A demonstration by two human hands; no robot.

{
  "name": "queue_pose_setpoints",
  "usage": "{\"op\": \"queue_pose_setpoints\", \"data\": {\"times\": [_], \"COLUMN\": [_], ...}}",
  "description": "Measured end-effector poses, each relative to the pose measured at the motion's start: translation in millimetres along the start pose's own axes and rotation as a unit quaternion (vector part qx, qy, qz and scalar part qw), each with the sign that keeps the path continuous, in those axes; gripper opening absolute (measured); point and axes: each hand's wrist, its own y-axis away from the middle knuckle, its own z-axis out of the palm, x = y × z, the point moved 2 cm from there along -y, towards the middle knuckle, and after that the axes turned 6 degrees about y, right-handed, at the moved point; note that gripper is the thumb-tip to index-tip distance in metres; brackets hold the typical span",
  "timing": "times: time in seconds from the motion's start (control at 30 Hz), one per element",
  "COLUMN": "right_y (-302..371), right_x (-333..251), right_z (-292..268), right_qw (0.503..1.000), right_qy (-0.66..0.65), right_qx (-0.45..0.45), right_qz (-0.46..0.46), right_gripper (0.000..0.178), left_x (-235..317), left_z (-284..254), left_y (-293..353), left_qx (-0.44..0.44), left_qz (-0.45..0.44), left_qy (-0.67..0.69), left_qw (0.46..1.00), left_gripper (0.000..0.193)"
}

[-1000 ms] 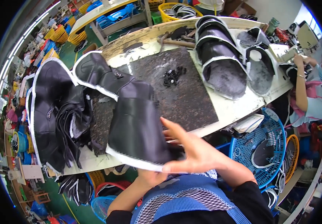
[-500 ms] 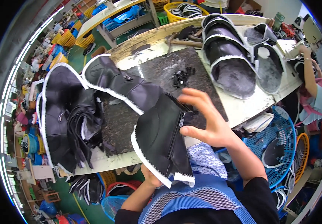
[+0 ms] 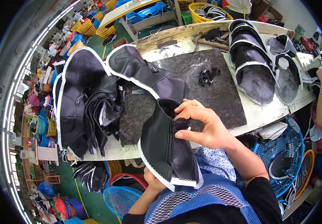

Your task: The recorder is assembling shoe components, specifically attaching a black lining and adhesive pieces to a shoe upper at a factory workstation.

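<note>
boot upper (image 3: 155, 138) (just one) in two-handed grip: right hand (image 3: 206, 125) at top, left hand (image 3: 153, 180) below

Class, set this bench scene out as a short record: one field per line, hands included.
Held: black boot upper, white-edged
Left hand: at its lower edge, partly hidden
Right hand: at its top opening, beside the zipper
On dark board: small black pieces, part of another upper
Left of board: piled uppers
Right of board: nested uppers, grey inside
</note>
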Motion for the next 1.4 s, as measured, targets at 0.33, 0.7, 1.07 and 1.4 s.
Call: {"op": "queue_pose_setpoints", "data": {"times": [0.33,0.7,1.07,1.4], "right_y": [2.6,-4.6,-10.7,-8.9], "right_x": [-6.4,-25.2,-25.5,-32.3], "right_z": [-0.3,6.8,8.4,10.3], "right_qw": [0.999,0.988,0.921,0.927], "right_qy": [0.041,0.134,0.305,0.283], "right_qx": [0.025,0.061,0.110,0.147], "right_qz": [-0.001,-0.050,-0.215,-0.200], "right_gripper": [0.026,0.042,0.023,0.018], "left_x": [-6.7,-6.9,-3.6,-6.1], "left_z": [-0.4,-8.6,0.1,4.4], "left_y": [4.9,32.6,42.1,41.1], "left_qx": [0.054,0.088,0.098,0.111], "left_qz": [0.037,0.116,-0.006,0.053], "left_qy": [-0.060,-0.233,0.104,0.010], "left_qw": [0.996,0.961,0.990,0.992], "left_gripper": [0.048,0.020,0.013,0.016]}}
